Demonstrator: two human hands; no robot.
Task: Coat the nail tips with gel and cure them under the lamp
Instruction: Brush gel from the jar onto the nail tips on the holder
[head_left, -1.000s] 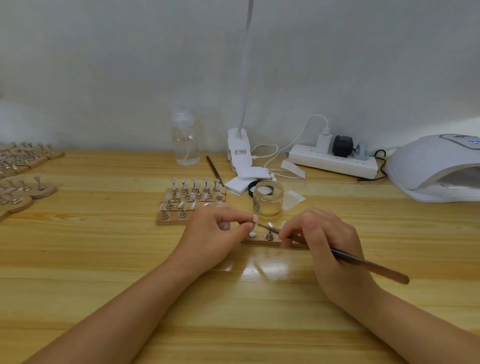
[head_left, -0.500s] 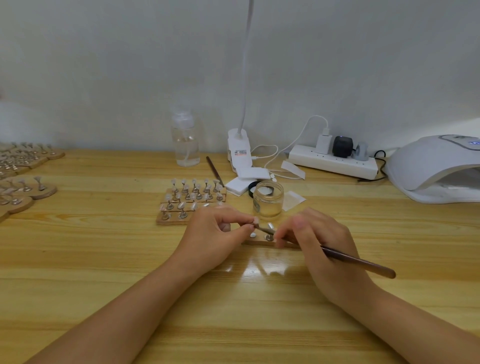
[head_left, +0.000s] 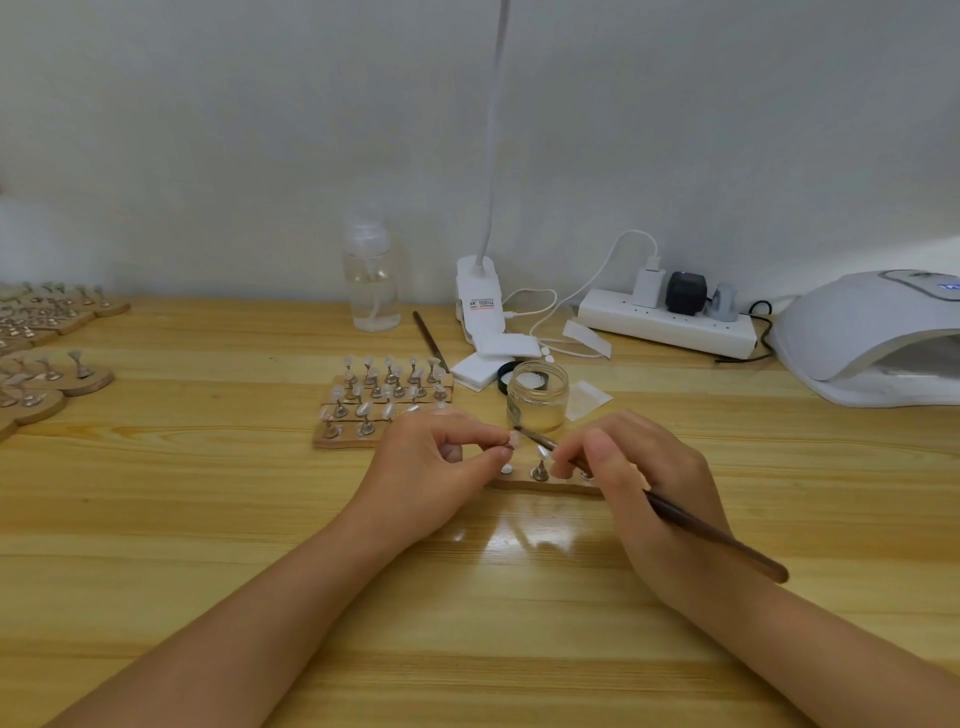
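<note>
Wooden brush (head_left: 696, 525), glossy tip (head_left: 514, 442)

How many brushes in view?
2: one brush in the right hand, tip at the nail tip; a spare by the bottle.

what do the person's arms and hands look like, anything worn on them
Both forearms are bare as far as the frame shows, with no sleeve in view. The left hand and the right hand wear no glove, and no ring, watch or bracelet can be seen. The visible fingernails are short and look unpainted.
</note>
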